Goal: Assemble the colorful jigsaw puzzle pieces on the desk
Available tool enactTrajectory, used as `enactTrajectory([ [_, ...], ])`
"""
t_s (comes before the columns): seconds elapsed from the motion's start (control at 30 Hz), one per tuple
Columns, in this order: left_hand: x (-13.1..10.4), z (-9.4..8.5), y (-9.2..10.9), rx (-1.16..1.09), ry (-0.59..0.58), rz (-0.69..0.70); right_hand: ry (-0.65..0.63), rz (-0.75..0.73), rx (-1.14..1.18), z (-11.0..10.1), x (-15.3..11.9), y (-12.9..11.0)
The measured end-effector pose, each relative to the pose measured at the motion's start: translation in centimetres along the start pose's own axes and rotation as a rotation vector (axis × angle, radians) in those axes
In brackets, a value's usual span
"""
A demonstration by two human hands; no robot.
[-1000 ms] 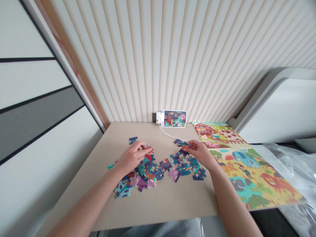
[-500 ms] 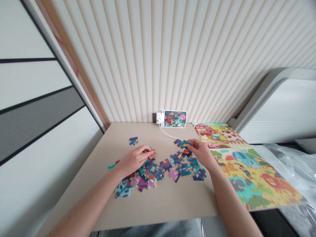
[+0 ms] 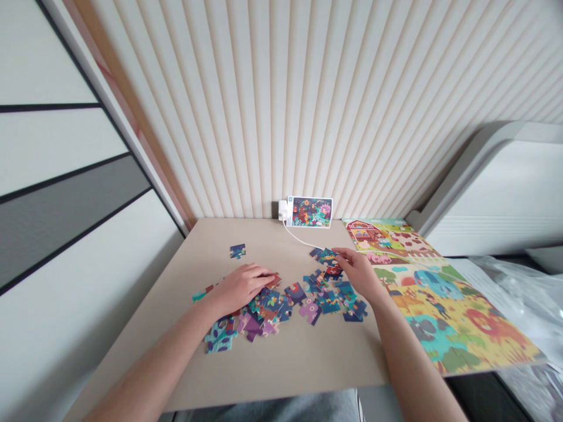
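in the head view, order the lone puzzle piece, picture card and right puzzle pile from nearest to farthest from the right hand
From the right hand:
1. right puzzle pile, right beside it, to its left
2. picture card, ahead and to the left, propped up
3. lone puzzle piece, farthest over to the left

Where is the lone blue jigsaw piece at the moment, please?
In the head view, the lone blue jigsaw piece lies left of centre on the table, just beyond the left hand.
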State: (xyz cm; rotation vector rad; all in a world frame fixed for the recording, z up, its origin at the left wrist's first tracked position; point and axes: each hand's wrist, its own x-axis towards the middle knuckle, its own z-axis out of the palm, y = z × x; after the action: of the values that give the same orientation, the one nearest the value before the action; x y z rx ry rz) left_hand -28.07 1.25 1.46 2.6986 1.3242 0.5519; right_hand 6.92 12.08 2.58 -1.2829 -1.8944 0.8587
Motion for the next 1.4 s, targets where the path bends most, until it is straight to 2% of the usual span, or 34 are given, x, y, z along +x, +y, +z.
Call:
enactTrajectory([
  [0.17,0.0,-0.5,0.4,-0.023,-0.034,0.006,0.064,0.047,0.029,0.0,0.4,0.7],
  [0.33,0.0,-0.8,0.6,-0.030,-0.035,-0.014,0.318,0.041,-0.110,-0.5,0.6,0.4],
  [0.4,0.0,-0.8,0.7,-0.040,-0.033,-0.004,0.351,0.002,-0.100,0.0,0.7,0.3],
  [0.47,0.0,-0.9,0.7,-0.053,-0.031,0.004,0.293,-0.027,-0.031,1.1,0.9,0.3],
  [0.57,0.0,-1.0,0.7,-0.050,-0.024,0.006,0.123,-0.037,0.052,3.8,1.7,0.0],
  [0.63,-0.1,-0.9,0.7,-0.021,-0.008,-0.010,0.030,-0.062,0.046,5.5,2.4,-0.4],
  [0.7,-0.1,-0.9,0.3,0.020,0.033,-0.053,-0.006,-0.137,-0.035,6.5,3.1,-0.8],
  [0.8,-0.5,-0.6,-0.9,0.096,0.132,-0.178,0.032,-0.269,-0.247,6.4,3.6,-0.7],
  [0.9,-1.1,-0.1,-2.6,0.185,0.211,-0.354,0.055,-0.306,-0.398,5.2,3.3,-0.2],
  [1.07,-2.0,0.6,-4.7,0.285,0.203,-0.563,-0.027,-0.348,-0.491,4.5,1.8,-0.2],
  [1.2,-2.2,0.9,-5.1,0.288,0.162,-0.594,-0.095,-0.402,-0.551,5.4,0.8,-1.1],
  [1.4,-2.2,1.2,-5.8,0.205,0.138,-0.551,-0.161,-0.435,-0.633,6.2,0.5,-1.5],
])
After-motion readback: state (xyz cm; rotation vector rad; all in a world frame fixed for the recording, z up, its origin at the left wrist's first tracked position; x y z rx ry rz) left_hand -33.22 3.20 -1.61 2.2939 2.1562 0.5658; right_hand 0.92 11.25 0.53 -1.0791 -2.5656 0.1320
